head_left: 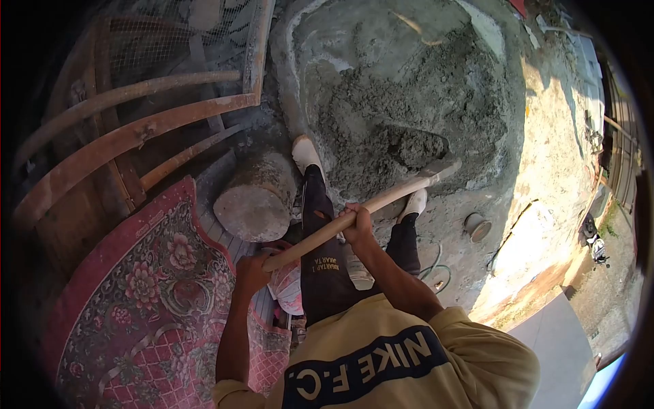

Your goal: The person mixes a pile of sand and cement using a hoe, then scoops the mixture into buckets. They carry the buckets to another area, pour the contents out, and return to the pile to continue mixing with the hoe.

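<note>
Both my hands grip the long wooden handle of a hoe (317,238), which slants up to the right across my legs. My left hand (252,273) is closed round its lower-left end. Farther along, my right hand (357,223) wraps the middle of the shaft. The hoe's far end lies over wet grey mortar (409,88), by a dark hollow with a lump of mix in it. The blade itself is mostly hidden in the mortar. My white shoes stand at the near edge of the mix, one on each side of the shaft.
A cement-crusted cylinder (255,198) stands left of my feet. Beyond it are a wooden frame with wire mesh (180,41) and curved bars. A pink floral carpet (157,293) lies at lower left. To the right are a small round pot (477,227) and a thin hose (439,269).
</note>
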`<state>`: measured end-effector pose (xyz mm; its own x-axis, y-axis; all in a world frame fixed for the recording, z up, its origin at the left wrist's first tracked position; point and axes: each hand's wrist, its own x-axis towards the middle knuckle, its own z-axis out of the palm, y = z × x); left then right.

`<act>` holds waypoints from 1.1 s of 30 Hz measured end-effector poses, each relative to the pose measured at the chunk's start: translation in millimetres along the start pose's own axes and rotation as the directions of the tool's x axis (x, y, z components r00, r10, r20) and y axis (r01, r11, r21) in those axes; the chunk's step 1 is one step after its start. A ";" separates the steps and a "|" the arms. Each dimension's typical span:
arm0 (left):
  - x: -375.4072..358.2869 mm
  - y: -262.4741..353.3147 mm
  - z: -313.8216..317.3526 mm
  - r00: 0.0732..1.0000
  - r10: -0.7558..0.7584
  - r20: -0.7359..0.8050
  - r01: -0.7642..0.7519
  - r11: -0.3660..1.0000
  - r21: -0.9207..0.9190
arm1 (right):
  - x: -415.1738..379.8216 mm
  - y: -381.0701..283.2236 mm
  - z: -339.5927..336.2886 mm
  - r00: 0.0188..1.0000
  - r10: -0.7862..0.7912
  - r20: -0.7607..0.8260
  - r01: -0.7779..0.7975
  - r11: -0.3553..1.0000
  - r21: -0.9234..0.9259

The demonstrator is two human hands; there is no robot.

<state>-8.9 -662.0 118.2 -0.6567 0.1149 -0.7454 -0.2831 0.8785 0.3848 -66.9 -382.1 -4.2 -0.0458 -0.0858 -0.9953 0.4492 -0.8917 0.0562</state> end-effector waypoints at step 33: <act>244.3 162.7 125.0 0.869 0.127 0.478 -0.232 0.958 0.166 | 262.0 -143.9 -141.6 0.955 -0.221 -0.200 0.247 0.962 0.118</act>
<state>-128.0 -433.0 -69.3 -0.2723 0.4335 -0.8590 -0.0028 0.8924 0.4513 -17.2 -213.3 -284.2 0.0355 0.2038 -0.9784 0.3155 -0.9312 -0.1826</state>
